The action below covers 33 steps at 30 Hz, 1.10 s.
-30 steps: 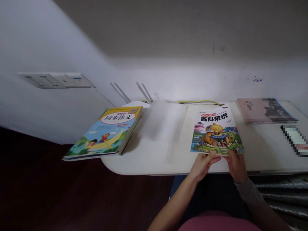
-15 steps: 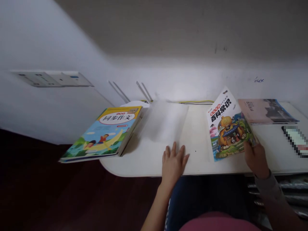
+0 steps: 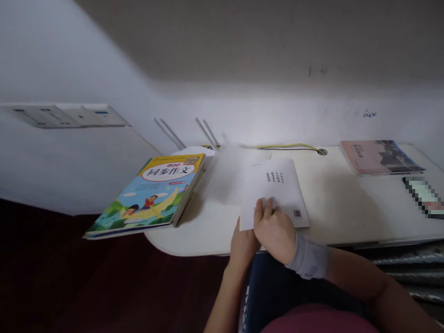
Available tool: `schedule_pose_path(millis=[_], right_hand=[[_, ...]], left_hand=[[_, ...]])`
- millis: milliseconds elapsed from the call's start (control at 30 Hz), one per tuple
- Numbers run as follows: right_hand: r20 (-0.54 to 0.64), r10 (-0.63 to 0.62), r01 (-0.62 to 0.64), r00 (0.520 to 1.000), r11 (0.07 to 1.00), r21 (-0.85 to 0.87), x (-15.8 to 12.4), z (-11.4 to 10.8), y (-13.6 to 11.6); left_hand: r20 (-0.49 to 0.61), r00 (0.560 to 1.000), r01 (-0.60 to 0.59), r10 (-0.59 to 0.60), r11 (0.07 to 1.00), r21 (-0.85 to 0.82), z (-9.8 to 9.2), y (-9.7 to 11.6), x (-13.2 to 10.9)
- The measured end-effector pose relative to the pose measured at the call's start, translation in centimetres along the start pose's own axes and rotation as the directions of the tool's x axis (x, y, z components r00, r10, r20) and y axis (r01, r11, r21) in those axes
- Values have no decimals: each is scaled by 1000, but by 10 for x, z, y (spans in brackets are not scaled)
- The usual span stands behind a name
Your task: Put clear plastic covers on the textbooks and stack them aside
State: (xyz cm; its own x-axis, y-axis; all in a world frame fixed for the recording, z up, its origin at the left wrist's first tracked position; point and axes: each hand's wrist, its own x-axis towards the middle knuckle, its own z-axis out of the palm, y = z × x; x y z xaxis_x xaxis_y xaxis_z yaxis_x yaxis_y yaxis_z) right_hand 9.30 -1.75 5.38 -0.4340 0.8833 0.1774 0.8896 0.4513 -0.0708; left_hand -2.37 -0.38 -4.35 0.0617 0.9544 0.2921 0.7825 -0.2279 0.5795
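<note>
A softcover picture book (image 3: 274, 189) lies on the white table (image 3: 347, 208) with its white back cover showing. That cover carries short lines of dark print and a small barcode. My right hand (image 3: 274, 231), with a grey cuff at the wrist, grips the book's near edge from above. My left hand (image 3: 243, 249) holds the same edge from below, its fingers partly hidden behind the book.
A thick, colourful workbook (image 3: 152, 194) overhangs the table's left edge. At the back right lie a pink-covered book (image 3: 378, 157) and a phone (image 3: 421, 196). A yellow and black cable (image 3: 287, 146) runs along the wall. Dark floor lies to the left.
The book has turned over, from its colourful front cover to its white back, and moved left. My right hand has moved left onto it, and my left hand has come up to hold it.
</note>
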Motion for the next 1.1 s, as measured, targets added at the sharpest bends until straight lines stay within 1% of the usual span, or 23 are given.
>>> schedule_pose_path(millis=[100, 167, 233, 300, 367, 467, 533, 633, 667, 700, 767, 833, 867, 967, 1033, 1100], right_hand=[[39, -30, 32, 999, 998, -54, 6, 23, -13], [50, -55, 60, 997, 994, -90, 8, 32, -13], [77, -100, 105, 992, 992, -76, 7, 35, -8], [104, -142, 145, 984, 989, -20, 4, 36, 0], [107, -173, 171, 979, 985, 27, -1, 36, 9], [87, -184, 181, 979, 982, 46, -7, 39, 20], [85, -190, 184, 978, 980, 73, -10, 41, 26], [82, -196, 184, 977, 973, 139, -11, 43, 32], [82, -193, 178, 978, 971, 158, -12, 42, 34], [84, -192, 175, 978, 970, 171, -12, 42, 35], [87, -202, 185, 975, 967, 175, -12, 41, 36], [87, -227, 211, 970, 964, 162, -13, 40, 35], [85, -235, 220, 968, 963, 155, -14, 40, 35], [71, -244, 233, 967, 963, 138, -16, 42, 35], [58, -249, 240, 967, 962, 128, -16, 45, 34], [56, -252, 244, 966, 962, 120, -16, 47, 35]], left_hand=[[52, 993, -102, 104, 994, -28, -3, -11, -2], [23, 995, -95, 95, 995, 28, -7, -19, -4], [-35, 999, -21, 26, 993, 120, -11, -27, -5], [-61, 997, 50, -41, 984, 171, -17, -35, -5], [-58, 995, 94, -85, 980, 177, -23, -43, -4], [-83, 988, 143, -130, 972, 184, -29, -49, -5], [-121, 976, 197, -181, 970, 142, -31, -49, -8], [-196, 935, 306, -296, 952, 26, -31, -46, -12], [-207, 928, 320, -310, 947, 14, -31, -45, -13], [-203, 932, 312, -301, 950, 24, -32, -44, -11], [-146, 960, 254, -238, 963, 96, -36, -41, -5], [-58, 981, 195, -187, 954, 229, -41, -37, 8], [-14, 984, 173, -177, 934, 314, -44, -34, 17], [93, 976, 115, -197, 828, 549, -51, -23, 44], [131, 966, 98, -223, 784, 612, -53, -17, 63], [154, 950, 119, -272, 771, 625, -52, -15, 80]])
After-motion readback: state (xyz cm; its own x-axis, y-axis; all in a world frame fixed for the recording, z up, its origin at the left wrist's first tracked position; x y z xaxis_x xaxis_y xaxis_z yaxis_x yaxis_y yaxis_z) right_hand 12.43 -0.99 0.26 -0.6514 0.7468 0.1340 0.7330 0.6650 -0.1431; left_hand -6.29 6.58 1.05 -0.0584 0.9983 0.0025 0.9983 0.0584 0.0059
